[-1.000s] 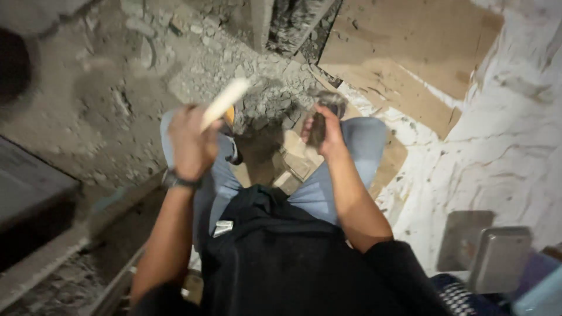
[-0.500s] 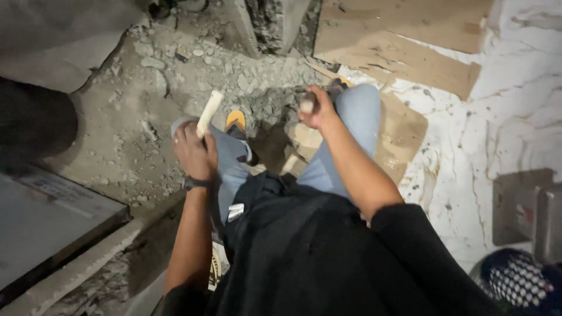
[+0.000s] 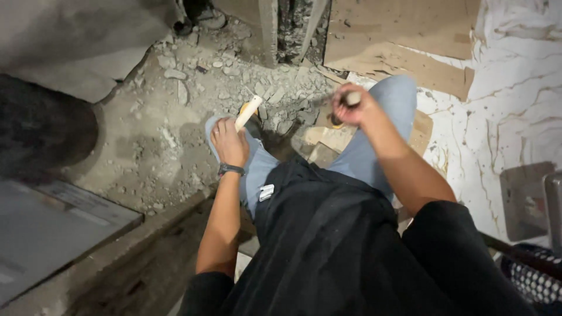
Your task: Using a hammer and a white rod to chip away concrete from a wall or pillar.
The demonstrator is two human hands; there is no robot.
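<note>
Pale wooden handle (image 3: 248, 112) sits clamped in the left hand (image 3: 229, 143), angled up and away over the left knee; its head end is hidden. Right hand (image 3: 351, 105) is fisted around a short dark tool (image 3: 352, 98), blurred, above the right knee. Broken concrete rubble (image 3: 275, 96) lies just beyond both hands, cardboard sheet (image 3: 398, 35) behind.

torso: black short-sleeved top, loose, creased | legs: light blue-grey jeans, knees showing | left wrist: dark wristwatch (image 3: 230, 169) with dark strap | left hand (image 3: 229, 142): bare, no glove | right hand (image 3: 353, 105): bare, blurred | forearms: uncovered below sleeve hems | hip: small white tag on the dark fabric
</note>
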